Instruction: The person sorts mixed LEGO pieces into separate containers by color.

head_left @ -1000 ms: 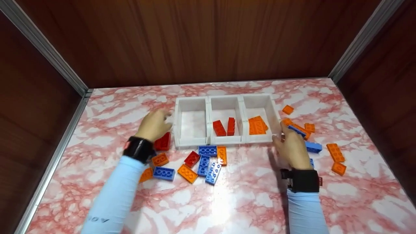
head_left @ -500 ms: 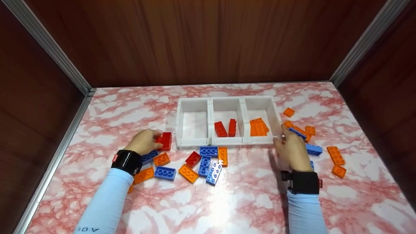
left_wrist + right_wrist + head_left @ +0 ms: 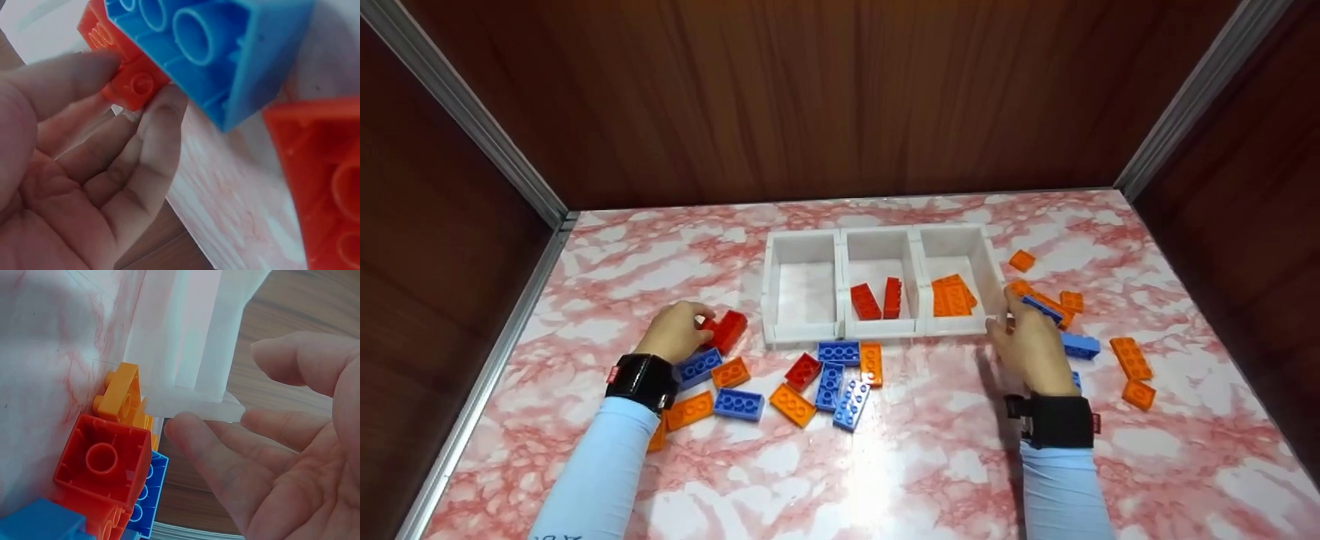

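Note:
My left hand (image 3: 671,334) is at the left of the tray, its thumb and fingers pinching a red brick (image 3: 138,84). A red brick surface (image 3: 727,331) shows just beyond the fingertips; whether this is one brick or two touching I cannot tell. Close to that hand lie a blue brick (image 3: 700,367) and a small orange brick (image 3: 730,372). My right hand (image 3: 1031,345) is beside the right end of the white three-compartment tray (image 3: 877,326), fingers relaxed at its wall and thumb apart. Beyond those fingers a blue brick (image 3: 1042,308) rests among orange ones.
Red bricks (image 3: 865,301) lie in the middle compartment, orange bricks (image 3: 952,298) in the right one. Several blue, orange and red bricks, including a blue one (image 3: 851,403), are scattered before the tray. More orange bricks (image 3: 1131,358) lie at the right. Wooden walls (image 3: 840,105) enclose the table.
My left hand has come back from beside the tray's left wall, down and left, to the red brick, which has turned and shifted slightly left. The right hand stays by the tray.

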{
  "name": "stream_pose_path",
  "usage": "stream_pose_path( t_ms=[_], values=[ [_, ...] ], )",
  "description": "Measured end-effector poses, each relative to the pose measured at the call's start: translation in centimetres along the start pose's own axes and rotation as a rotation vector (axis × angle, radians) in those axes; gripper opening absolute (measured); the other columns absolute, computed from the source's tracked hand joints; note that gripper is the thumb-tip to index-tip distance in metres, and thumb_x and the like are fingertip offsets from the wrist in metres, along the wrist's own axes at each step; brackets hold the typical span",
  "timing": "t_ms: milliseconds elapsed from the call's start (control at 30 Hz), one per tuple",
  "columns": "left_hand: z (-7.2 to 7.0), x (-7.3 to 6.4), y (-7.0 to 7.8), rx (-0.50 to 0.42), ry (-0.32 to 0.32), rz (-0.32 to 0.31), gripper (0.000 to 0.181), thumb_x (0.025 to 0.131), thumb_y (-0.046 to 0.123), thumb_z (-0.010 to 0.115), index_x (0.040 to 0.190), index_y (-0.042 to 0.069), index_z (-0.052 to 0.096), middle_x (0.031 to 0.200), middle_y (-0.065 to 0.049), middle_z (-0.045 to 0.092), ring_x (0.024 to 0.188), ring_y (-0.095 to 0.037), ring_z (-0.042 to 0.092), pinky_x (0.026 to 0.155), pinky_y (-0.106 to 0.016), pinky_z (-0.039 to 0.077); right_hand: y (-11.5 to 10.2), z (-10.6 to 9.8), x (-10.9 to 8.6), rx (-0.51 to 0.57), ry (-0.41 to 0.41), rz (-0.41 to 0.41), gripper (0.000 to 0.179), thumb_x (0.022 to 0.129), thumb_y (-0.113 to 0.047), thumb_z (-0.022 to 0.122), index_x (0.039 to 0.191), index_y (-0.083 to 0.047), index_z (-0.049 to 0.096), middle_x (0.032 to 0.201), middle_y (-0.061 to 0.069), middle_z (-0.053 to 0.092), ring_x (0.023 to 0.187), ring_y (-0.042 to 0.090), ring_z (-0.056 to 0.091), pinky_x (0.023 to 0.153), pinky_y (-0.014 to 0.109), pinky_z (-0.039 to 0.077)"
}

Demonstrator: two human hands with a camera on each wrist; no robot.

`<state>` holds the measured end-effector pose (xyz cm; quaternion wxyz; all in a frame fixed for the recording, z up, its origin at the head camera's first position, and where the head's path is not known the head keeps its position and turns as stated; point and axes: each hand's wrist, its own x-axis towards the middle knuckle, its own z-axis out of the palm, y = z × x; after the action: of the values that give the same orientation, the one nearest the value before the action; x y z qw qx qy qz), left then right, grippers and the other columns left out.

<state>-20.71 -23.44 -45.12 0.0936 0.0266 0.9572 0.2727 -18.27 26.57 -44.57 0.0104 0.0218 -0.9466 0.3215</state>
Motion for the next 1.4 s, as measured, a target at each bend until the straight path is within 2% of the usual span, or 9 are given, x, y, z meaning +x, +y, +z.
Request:
stream_pose_path(
  t_ms=[133, 333, 467, 600, 667, 833, 933, 1100, 1400],
  values=[
    [-0.4, -0.3, 0.2, -0.043, 0.03, -0.024, 0.035, 0.093, 0.002, 0.066, 0.127, -0.004, 0.062, 0.107, -0.022, 0.067, 0.088, -0.03, 0.066, 0.077, -0.039, 0.054, 0.1, 0.2, 0.0, 0.0, 0.021, -0.031, 0.065, 0.1, -0.02, 0.057, 0.152, 0.005, 0.029, 0.119, 0.032, 0.06, 0.061, 0.022, 0.055, 0.054, 0.033, 0.045],
    [-1.4, -0.5, 3.0, -0.077, 0.114, -0.016, 0.036, 0.097, 0.006, 0.062, 0.133, 0.002, 0.06, 0.111, -0.019, 0.065, 0.086, -0.029, 0.066, 0.074, -0.038, 0.056, 0.2, 0.2, -0.1, -0.008, 0.035, -0.054, 0.064, 0.1, -0.021, 0.057, 0.153, 0.004, 0.029, 0.085, 0.02, 0.061, 0.047, 0.019, 0.046, 0.046, 0.032, 0.041],
    [-1.4, -0.4, 6.2, -0.048, 0.198, 0.102, 0.032, 0.096, 0.01, 0.065, 0.128, 0.004, 0.064, 0.116, -0.015, 0.067, 0.1, -0.029, 0.063, 0.088, -0.043, 0.053, 0.2, 0.3, -0.2, -0.007, 0.02, -0.035, 0.065, 0.1, -0.021, 0.057, 0.153, 0.003, 0.028, 0.08, 0.017, 0.059, 0.048, 0.019, 0.046, 0.047, 0.032, 0.042],
    [-0.8, 0.0, 10.3, -0.055, 0.234, 0.245, 0.029, 0.094, 0.009, 0.068, 0.122, 0.005, 0.068, 0.114, -0.013, 0.069, 0.103, -0.028, 0.065, 0.09, -0.042, 0.053, 0.2, 0.4, -0.2, -0.003, 0.023, -0.034, 0.065, 0.1, -0.02, 0.057, 0.152, 0.004, 0.028, 0.104, 0.029, 0.064, 0.054, 0.02, 0.051, 0.051, 0.033, 0.044],
    [-0.1, 0.4, 12.5, -0.055, 0.234, 0.319, 0.027, 0.093, 0.008, 0.069, 0.12, 0.007, 0.069, 0.111, -0.01, 0.07, 0.1, -0.025, 0.065, 0.089, -0.038, 0.053, 0.2, 0.3, -0.2, -0.003, 0.028, -0.038, 0.065, 0.1, -0.02, 0.058, 0.152, 0.005, 0.029, 0.115, 0.032, 0.062, 0.057, 0.021, 0.052, 0.052, 0.034, 0.045],
    [2.5, 1.7, 17.6, -0.087, 0.114, 0.416, 0.026, 0.092, 0.003, 0.068, 0.117, 0.009, 0.069, 0.104, -0.005, 0.071, 0.095, -0.016, 0.065, 0.087, -0.028, 0.053, 0.2, 0.1, -0.1, -0.007, 0.013, -0.03, 0.065, 0.1, -0.021, 0.057, 0.153, 0.004, 0.027, 0.123, 0.035, 0.057, 0.052, 0.021, 0.049, 0.052, 0.035, 0.043],
    [4.8, 2.7, 19.7, 0.001, 0.067, 0.451, 0.019, 0.09, 0.002, 0.069, 0.108, 0.006, 0.071, 0.098, -0.005, 0.07, 0.09, -0.017, 0.065, 0.083, -0.027, 0.053, 0.1, 0.0, -0.1, -0.01, 0.009, -0.023, 0.065, 0.1, -0.021, 0.057, 0.153, 0.004, 0.027, 0.125, 0.034, 0.056, 0.058, 0.022, 0.053, 0.054, 0.035, 0.045],
    [8.6, 4.3, 21.3, 0.195, 0.095, 0.544, 0.011, 0.086, -0.003, 0.069, 0.094, 0.004, 0.073, 0.087, -0.006, 0.068, 0.084, -0.022, 0.064, 0.079, -0.033, 0.052, 0.1, 0.1, -0.1, -0.002, 0.018, -0.027, 0.065, 0.1, -0.021, 0.057, 0.153, 0.004, 0.028, 0.115, 0.031, 0.062, 0.069, 0.026, 0.061, 0.057, 0.034, 0.049],
    [11.8, 6.2, 22.0, 0.273, 0.13, 0.567, 0.019, 0.087, -0.009, 0.062, 0.088, 0.005, 0.075, 0.086, -0.007, 0.071, 0.087, -0.025, 0.068, 0.079, -0.035, 0.053, 0.2, 0.1, 0.0, -0.029, 0.039, -0.048, 0.064, 0.1, -0.022, 0.057, 0.152, 0.004, 0.03, 0.078, 0.015, 0.057, 0.048, 0.019, 0.05, 0.049, 0.033, 0.043]
  ],
)
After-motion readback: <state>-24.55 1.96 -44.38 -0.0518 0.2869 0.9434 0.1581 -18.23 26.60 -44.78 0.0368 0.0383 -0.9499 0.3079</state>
